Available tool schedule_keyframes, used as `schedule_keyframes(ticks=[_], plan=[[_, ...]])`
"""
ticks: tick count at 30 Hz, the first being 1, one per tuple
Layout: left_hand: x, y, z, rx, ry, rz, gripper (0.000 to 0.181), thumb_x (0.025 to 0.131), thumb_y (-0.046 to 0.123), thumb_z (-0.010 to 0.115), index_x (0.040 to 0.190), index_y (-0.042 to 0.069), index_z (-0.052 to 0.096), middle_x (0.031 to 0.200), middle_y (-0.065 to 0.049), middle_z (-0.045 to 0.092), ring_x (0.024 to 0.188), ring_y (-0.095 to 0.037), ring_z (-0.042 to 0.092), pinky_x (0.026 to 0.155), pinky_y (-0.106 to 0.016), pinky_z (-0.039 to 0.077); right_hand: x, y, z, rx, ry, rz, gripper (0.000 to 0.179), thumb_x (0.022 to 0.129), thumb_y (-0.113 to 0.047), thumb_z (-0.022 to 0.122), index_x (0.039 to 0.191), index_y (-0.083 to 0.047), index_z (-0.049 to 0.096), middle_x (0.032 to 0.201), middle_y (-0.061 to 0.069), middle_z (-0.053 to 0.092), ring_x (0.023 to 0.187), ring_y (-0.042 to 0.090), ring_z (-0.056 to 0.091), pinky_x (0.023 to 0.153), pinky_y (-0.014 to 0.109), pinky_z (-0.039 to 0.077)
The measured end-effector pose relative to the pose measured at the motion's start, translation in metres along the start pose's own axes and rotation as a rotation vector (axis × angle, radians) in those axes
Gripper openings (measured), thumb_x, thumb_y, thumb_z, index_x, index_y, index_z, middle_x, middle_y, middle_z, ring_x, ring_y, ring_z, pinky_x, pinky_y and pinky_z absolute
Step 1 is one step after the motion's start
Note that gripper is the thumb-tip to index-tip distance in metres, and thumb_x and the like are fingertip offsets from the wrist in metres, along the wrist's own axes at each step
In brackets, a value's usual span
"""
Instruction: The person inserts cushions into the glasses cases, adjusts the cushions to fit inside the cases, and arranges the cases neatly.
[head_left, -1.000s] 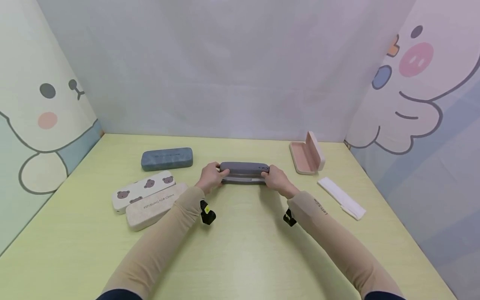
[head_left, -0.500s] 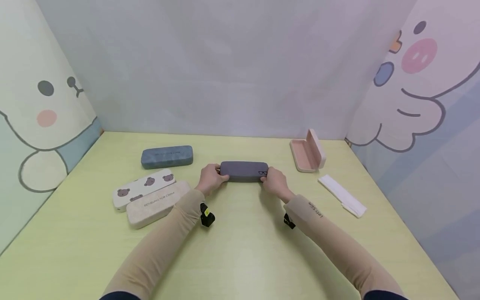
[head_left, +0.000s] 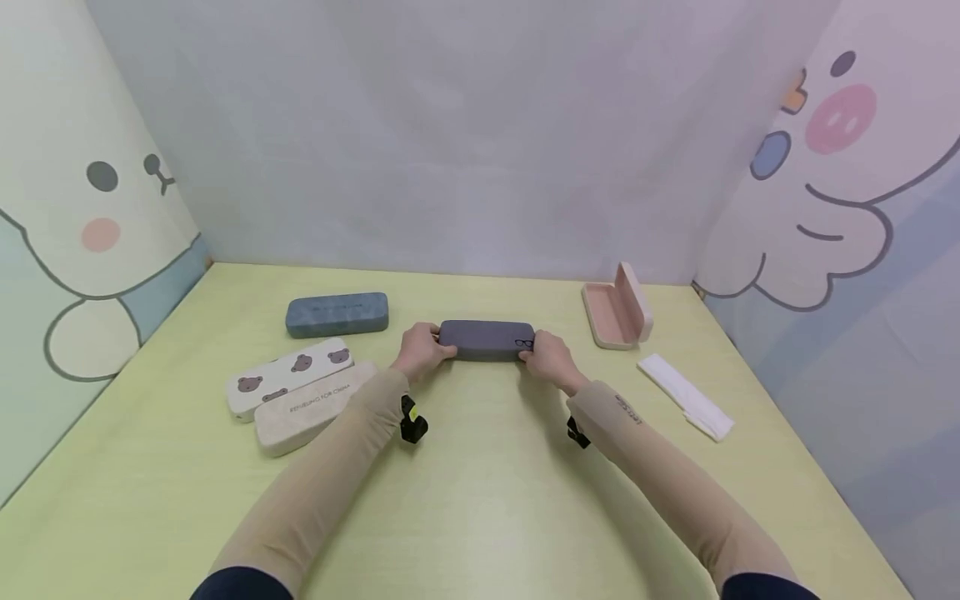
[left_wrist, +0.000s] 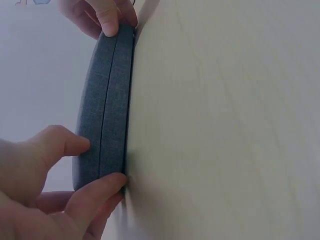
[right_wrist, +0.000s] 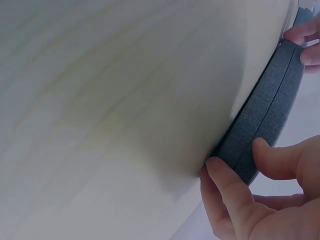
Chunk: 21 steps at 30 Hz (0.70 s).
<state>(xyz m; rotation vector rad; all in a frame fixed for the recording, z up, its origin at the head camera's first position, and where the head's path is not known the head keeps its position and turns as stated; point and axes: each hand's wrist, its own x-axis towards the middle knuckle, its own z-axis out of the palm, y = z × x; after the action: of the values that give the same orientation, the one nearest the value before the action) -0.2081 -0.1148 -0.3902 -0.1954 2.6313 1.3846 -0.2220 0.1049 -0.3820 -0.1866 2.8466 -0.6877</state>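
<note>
A dark grey glasses case (head_left: 486, 342) with a small glasses print is closed in the middle of the table, its seam a thin line in both wrist views. My left hand (head_left: 422, 353) grips its left end; in the left wrist view the thumb (left_wrist: 75, 144) presses the lid and the fingers (left_wrist: 102, 192) lie at the lower half. Holding the right end is my right hand (head_left: 552, 362), with its thumb (right_wrist: 272, 160) on the case and fingers (right_wrist: 227, 185) near the table. The inside of the case is hidden.
Left of my hands lie a blue glasses case (head_left: 337, 315), a white bear-print case (head_left: 273, 383) and a cream lettered case (head_left: 307, 408) against it. A pink case (head_left: 609, 317) stands open at the back right, with a folded white cloth (head_left: 684, 396) in front of it.
A second ago the grey case was partly open, with its lid raised. The lid came down between my hands, and the case is closed now. Both hands stay at its ends.
</note>
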Motion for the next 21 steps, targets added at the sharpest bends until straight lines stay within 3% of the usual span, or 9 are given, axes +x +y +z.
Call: schedule_keyframes(ticks=[7,11,16,21], plan=[[0.012,0.001,-0.009,0.042,0.004,-0.016,0.037,0.088,0.015,0.065,0.118,-0.007,0.060,0.120,-0.022,0.061,0.091,-0.022,0.054,0.073,-0.026,0.045,0.024,-0.007,0.002,-0.007,-0.012,-0.016,0.028,0.095,-0.015,0.058,0.109,0.009,0.058,0.105,0.022,0.064,0.078,0.022,0.054,0.065,0.027,0.043],[0.016,0.003,-0.016,0.058,0.011,-0.035,0.028,0.090,0.016,0.065,0.106,-0.007,0.061,0.115,-0.021,0.062,0.084,-0.020,0.050,0.068,-0.024,0.040,0.037,-0.012,0.004,0.011,-0.038,-0.012,0.027,0.096,-0.014,0.056,0.109,0.009,0.058,0.099,0.020,0.063,0.066,0.016,0.048,0.057,0.024,0.039],[0.021,0.004,-0.024,0.089,0.025,-0.032,0.024,0.091,0.018,0.063,0.101,-0.005,0.061,0.113,-0.021,0.062,0.082,-0.021,0.049,0.069,-0.028,0.040,0.055,-0.018,0.006,0.049,-0.061,-0.013,0.025,0.096,-0.013,0.055,0.108,0.009,0.058,0.094,0.017,0.061,0.055,0.011,0.040,0.052,0.021,0.034],[0.030,0.000,-0.027,0.095,0.040,-0.036,0.035,0.091,0.018,0.062,0.115,-0.008,0.062,0.121,-0.025,0.061,0.095,-0.027,0.058,0.080,-0.035,0.047,0.064,-0.024,0.006,0.039,-0.052,-0.002,0.035,0.096,-0.013,0.056,0.121,0.011,0.055,0.116,0.023,0.063,0.069,0.015,0.049,0.058,0.022,0.039]])
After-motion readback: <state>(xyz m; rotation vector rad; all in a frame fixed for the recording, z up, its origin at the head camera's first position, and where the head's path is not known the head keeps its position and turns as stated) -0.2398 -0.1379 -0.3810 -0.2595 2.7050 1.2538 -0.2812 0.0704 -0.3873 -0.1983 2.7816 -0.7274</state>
